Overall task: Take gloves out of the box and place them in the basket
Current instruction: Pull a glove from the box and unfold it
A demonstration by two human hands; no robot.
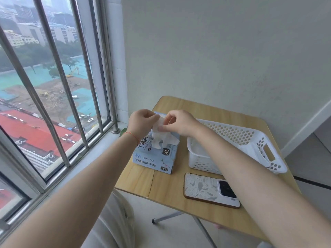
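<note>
**Both hands holding a glove over the box**

The left hand (141, 122) and the right hand (179, 124) are both pinching the same white glove (162, 136) with curled fingers, just above the light blue box (155, 156). The lower part of the glove is hanging down and touching the top opening of the box. The box is lying near the left edge of the wooden counter (168, 187). The white basket (232, 145) with holes is standing at the right side of the counter, near the box but apart from it, and some white material is lying inside it. A phone (209, 189) is lying face down near the front edge, in front of the basket.
</note>
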